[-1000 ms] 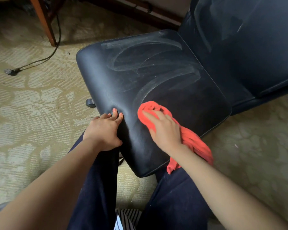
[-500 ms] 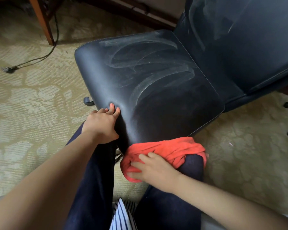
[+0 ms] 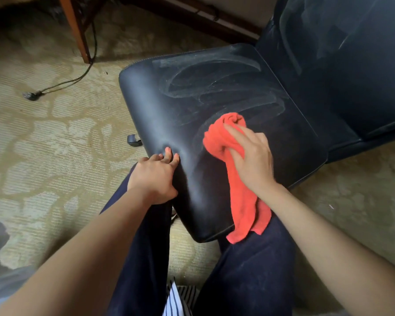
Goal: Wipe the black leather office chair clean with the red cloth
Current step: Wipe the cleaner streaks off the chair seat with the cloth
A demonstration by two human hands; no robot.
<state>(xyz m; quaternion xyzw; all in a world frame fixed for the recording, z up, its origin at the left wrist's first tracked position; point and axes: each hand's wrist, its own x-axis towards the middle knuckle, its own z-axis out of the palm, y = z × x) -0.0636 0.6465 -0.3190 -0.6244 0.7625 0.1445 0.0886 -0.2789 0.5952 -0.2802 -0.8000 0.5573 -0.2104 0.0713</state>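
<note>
Patterned carpet (image 3: 55, 144) lies under the black leather chair (image 3: 214, 99), whose seat shows pale dusty streaks. On the seat's near part the right hand (image 3: 253, 156) clutches the bunched red cloth (image 3: 242, 201) — its tail hangs over the front edge — while the left hand (image 3: 153, 176) grips the seat's edge.

I count one black leather office chair (image 3: 169, 106), and one caster (image 3: 134, 140) showing beneath its seat. I count one red cloth (image 3: 244, 201). Two hands are in view: one left hand (image 3: 153, 176) and one right hand (image 3: 253, 156). I also see two legs in dark trousers (image 3: 249, 270), one patterned carpet (image 3: 55, 144), one cable (image 3: 78, 78) and one wooden furniture leg (image 3: 75, 28).
</note>
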